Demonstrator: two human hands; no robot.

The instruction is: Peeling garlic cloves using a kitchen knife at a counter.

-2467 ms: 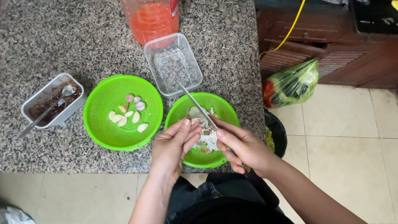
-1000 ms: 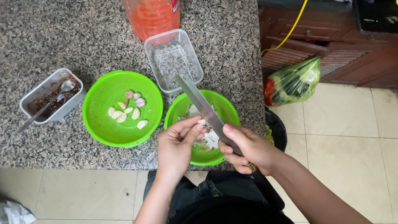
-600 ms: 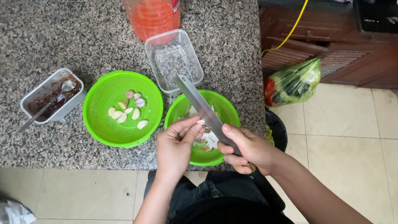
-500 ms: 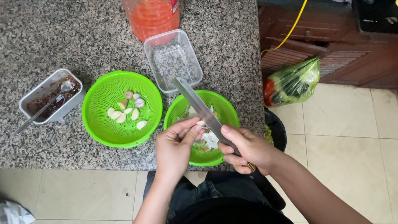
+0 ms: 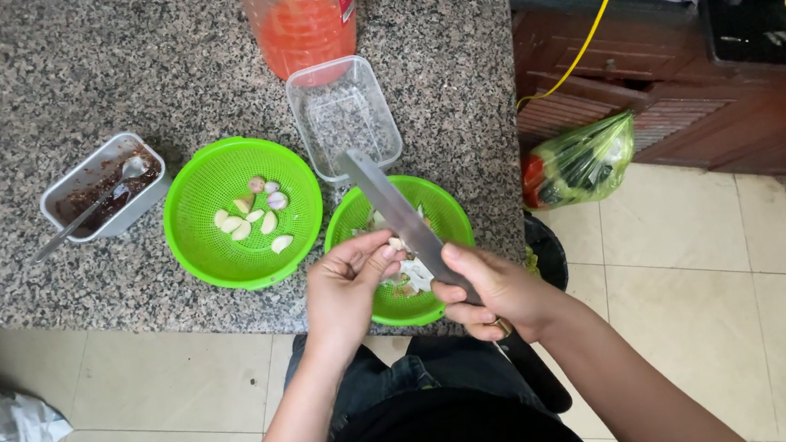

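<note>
Granite worktop [image 5: 16, 77], speckled grey, carrying everything. Tall clear jug [image 5: 301, 12] at far edge, part-filled with red-orange liquid. Larger green colander [image 5: 202, 249] left of centre, holding a scatter of peeled garlic cloves [image 5: 248, 221]. Smaller green colander [image 5: 443, 220] at near edge, papery skins and scraps inside. Clear plastic tub [image 5: 343, 117] between jug and colanders, apparently empty. Grey rectangular tub [image 5: 69, 186] far left, dark paste inside, spoon [image 5: 87, 213] resting in it. Broad-bladed knife [image 5: 397, 215] clasped by handle in right hand [image 5: 492, 291], grip closed, blade angled over smaller colander. Left hand [image 5: 347, 292] pinching small garlic clove [image 5: 396, 245] against blade, fingertips closed on it. Clove judged light, firm, slippery once skinned; best pinched at the ends, clear of the edge.
</note>
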